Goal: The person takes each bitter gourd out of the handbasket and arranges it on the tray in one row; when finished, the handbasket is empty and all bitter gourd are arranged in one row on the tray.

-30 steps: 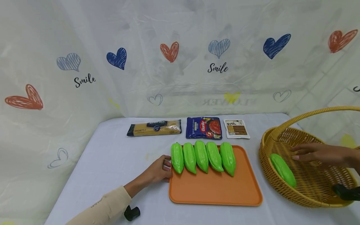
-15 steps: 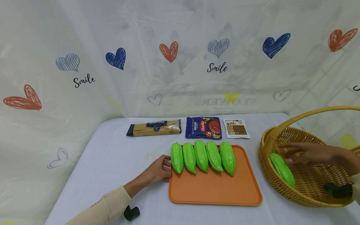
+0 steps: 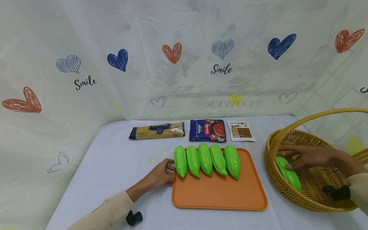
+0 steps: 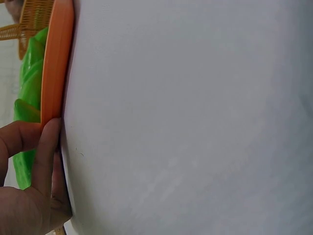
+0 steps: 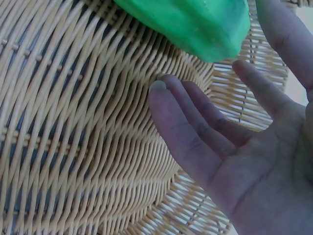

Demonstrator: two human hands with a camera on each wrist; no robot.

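My left hand (image 3: pixel 161 174) pinches the left edge of an orange tray (image 3: pixel 219 195); in the left wrist view, thumb and fingers close on the tray's rim (image 4: pixel 56 63). Several bright green, ridged gourds (image 3: pixel 205 160) lie side by side along the tray's back half. Another green gourd (image 3: pixel 292 177) rests against the left inner wall of a wicker basket (image 3: pixel 311 204). Inside that basket, my right hand (image 3: pixel 313 157) is over the gourd, fingers spread and mostly straight. The right wrist view has a gap between the fingertips and the green gourd (image 5: pixel 195 24).
Behind the tray lie a spaghetti pack (image 3: pixel 158 131), a blue sauce pouch (image 3: pixel 207 130) and a small white-and-brown packet (image 3: pixel 241 131). The basket's tall handle (image 3: pixel 322 114) arches above my right arm. A white cloth (image 3: pixel 115 159) covers the table.
My right hand has moved left within the basket, and its thumb now overlaps the gourd there. My left hand and the tray have stayed in place.
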